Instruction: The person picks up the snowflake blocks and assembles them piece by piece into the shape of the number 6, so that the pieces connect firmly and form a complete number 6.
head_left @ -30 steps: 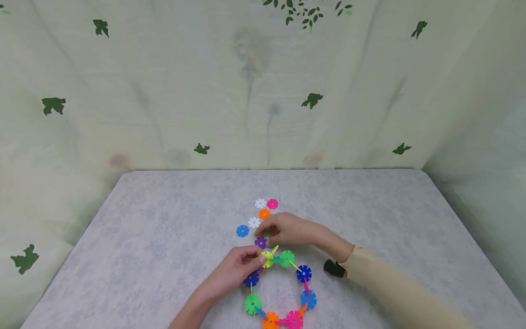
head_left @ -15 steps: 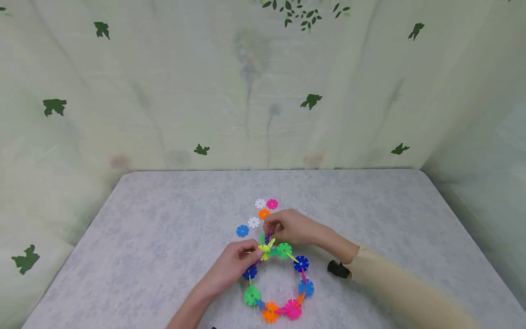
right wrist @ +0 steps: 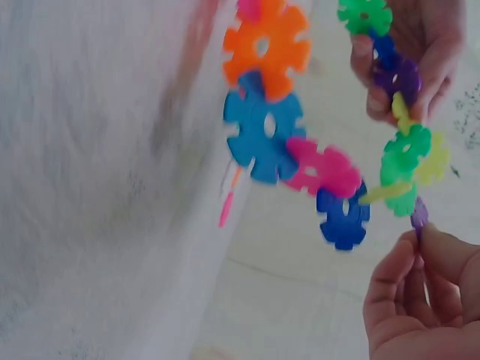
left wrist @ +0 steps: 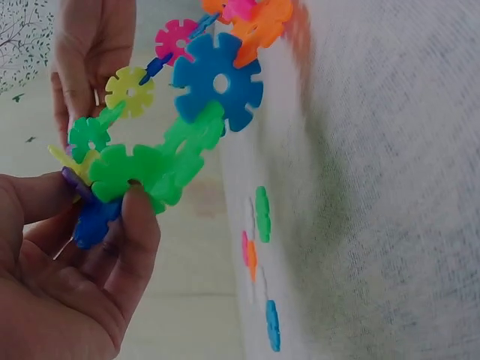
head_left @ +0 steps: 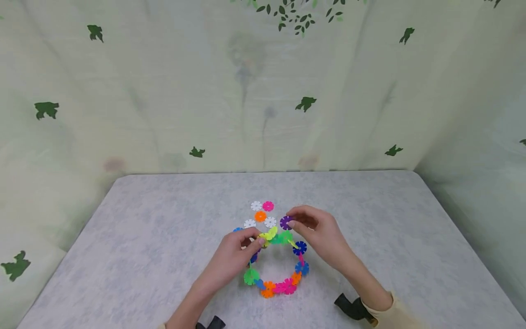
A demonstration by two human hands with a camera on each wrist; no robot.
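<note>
A ring of linked notched plastic snowflake discs in several colors hangs tilted above the table, its green disc [head_left: 251, 276] at the left side. My left hand [head_left: 232, 258] pinches the ring's far left part beside a yellow disc [head_left: 270, 234]. In the left wrist view, the thumb presses near a green disc [left wrist: 124, 172]. My right hand [head_left: 324, 235] pinches a single purple disc [head_left: 285, 222] between thumb and fingertips, just beyond the ring's far side. The right wrist view shows that purple disc [right wrist: 419, 214] edge-on, close to the ring's green discs.
Loose discs lie on the grey table [head_left: 164, 214] beyond the ring: a pink one [head_left: 268, 206], an orange one [head_left: 260, 216], several white ones [head_left: 256, 206] and a partly hidden blue one [head_left: 238, 229]. A patterned cloth [head_left: 197, 91] hangs behind the table.
My right hand has picked up the purple disc from the table and drawn it to the right. My left hand has raised the ring, moving it slightly away from me.
</note>
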